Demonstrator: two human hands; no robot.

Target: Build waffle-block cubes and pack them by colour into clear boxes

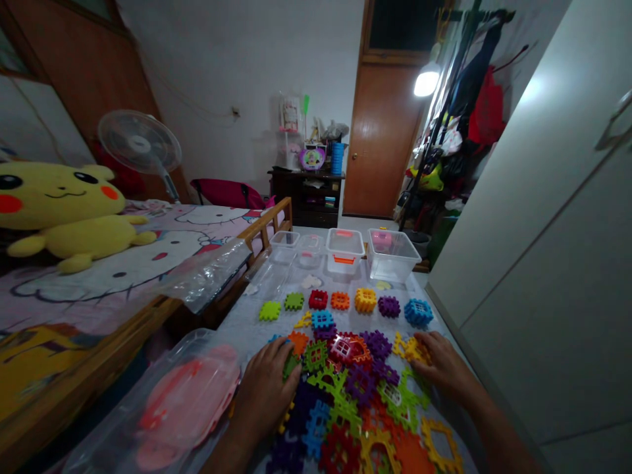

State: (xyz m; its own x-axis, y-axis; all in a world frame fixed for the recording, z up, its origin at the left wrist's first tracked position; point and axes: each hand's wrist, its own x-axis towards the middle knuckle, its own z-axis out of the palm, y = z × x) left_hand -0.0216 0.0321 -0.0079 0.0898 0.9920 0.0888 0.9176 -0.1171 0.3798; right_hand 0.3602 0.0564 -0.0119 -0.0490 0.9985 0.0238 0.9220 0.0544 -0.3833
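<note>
Desk [251, 332] carries our jumbled pile [360, 385], row of pieces [340, 301] beyond. Our left hand [264, 382] lies over green piece [291, 366], grip we cannot tell; right hand [439, 359] grasps yellow piece [409, 347]. We seem mid-handling; lifting yellow likely calls for freeing notched edges.

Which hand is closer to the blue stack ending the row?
Right. The right hand is just this side of the blue stack; the left hand is farther, across the pile.

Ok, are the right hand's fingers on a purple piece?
No, the right hand has its fingers on a yellow piece at the edge of the loose pile.
</note>
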